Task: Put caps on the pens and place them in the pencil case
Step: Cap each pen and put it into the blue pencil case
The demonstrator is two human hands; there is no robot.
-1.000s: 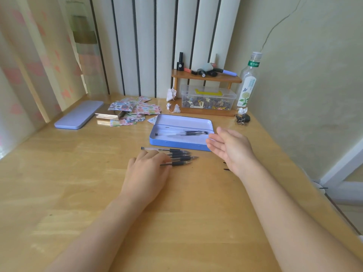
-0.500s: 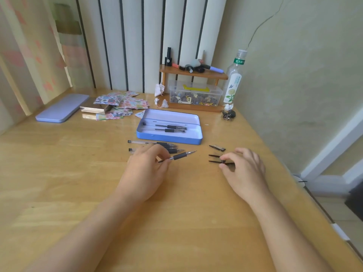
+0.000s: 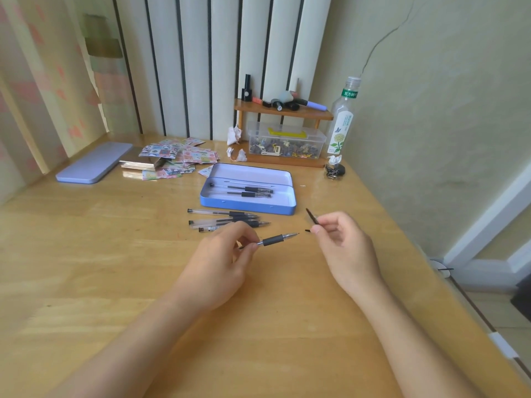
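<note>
My left hand [image 3: 218,262] pinches an uncapped pen [image 3: 274,239] with a black grip, its tip pointing right. My right hand [image 3: 344,248] holds a thin black pen cap [image 3: 311,216] between its fingertips, a short gap from the pen's tip. Another small black cap [image 3: 307,230] lies on the table just below it. Three uncapped pens [image 3: 227,219] lie side by side on the wood in front of the open blue pencil case [image 3: 250,206]. Two capped pens [image 3: 250,191] rest inside the case.
The case's lid [image 3: 94,162] lies at the far left beside a scatter of stickers [image 3: 178,156]. A small wooden shelf [image 3: 283,112], a clear plastic box [image 3: 287,142] and a bottle [image 3: 342,119] stand at the back. The table's right edge drops off near the wall.
My left hand has lifted one pen off the pile and turned its tip to the right. My right hand has picked a cap off the table and raised it.
</note>
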